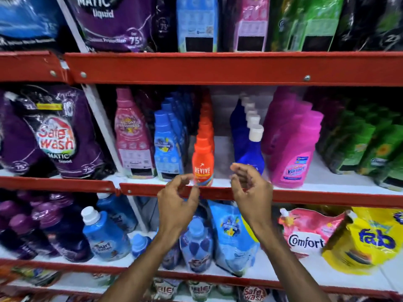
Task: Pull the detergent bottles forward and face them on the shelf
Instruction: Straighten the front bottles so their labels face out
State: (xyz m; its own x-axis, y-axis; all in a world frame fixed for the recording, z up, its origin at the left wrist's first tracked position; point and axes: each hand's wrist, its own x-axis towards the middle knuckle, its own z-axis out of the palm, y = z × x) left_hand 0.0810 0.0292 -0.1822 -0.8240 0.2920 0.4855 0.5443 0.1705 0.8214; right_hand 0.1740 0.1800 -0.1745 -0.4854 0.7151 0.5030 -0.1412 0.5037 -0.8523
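**Both hands loose at the front lip of the middle shelf**

At the middle shelf, red-edged and white-decked: a single-file row of orange Revive bottles, front one upright at the lip, label facing out, the rest lined up behind toward 12 o'clock.

Left hand raised at 7 o'clock of the front orange bottle, fingers curled and partly open, thumb and forefinger close together. Fingertips right at the lower left edge of the label; touching or just short of it, cannot tell through the blur. Nothing clasped.

Right hand at 4 o'clock of the same bottle, fingers loosely curled, half open, empty. Hanging in front of the dark blue bottle with the white cap, covering its lower label; contact not clear.

Row of dark blue bottles running back at 12 o'clock behind that front one, slightly tilted. Pink Vanish bottle at 3 o'clock of the right hand, at the shelf front, well forward. Light blue bottles at 9 o'clock of the orange row, then a pink softener bottle farther toward 9. Bare white deck visible between the orange row and the dark blue row.
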